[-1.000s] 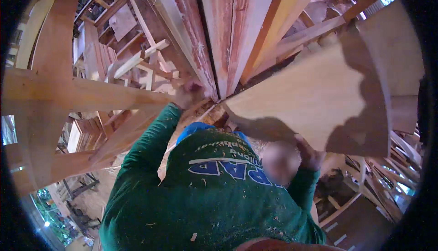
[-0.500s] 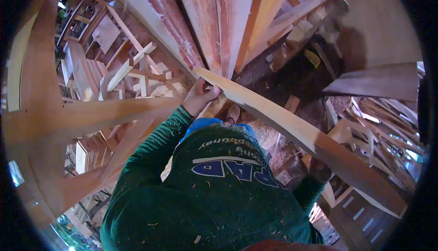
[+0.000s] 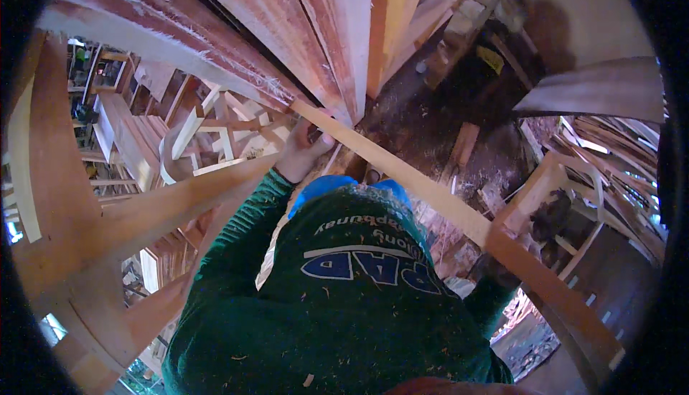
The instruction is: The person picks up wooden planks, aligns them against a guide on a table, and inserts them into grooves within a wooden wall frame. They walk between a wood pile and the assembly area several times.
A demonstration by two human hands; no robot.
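A long pale wooden plank [image 3: 423, 188] runs slantwise in front of me, from the upper middle to the lower right. My left hand [image 3: 305, 152] is closed on its far end, with the thumb against the near edge. Farther down the plank, close to my right side, my right hand [image 3: 500, 269] grips it from the near side; shadow and the plank hide most of its fingers. Just beyond the far end of the plank rise several tall rough boards [image 3: 287, 36], reddish with pale edges.
A wooden frame with a wide beam [image 3: 179, 187] stands at my left. Chair-like wooden parts [image 3: 204, 133] lie behind it. At right are a wooden frame piece [image 3: 531, 194] and a heap of offcuts [image 3: 610, 151]. Shavings litter the dark floor [image 3: 430, 126].
The plank has turned in my hands, so a different side faces up, and its far end sits slightly farther left. The tall boards have swung leftward in view.
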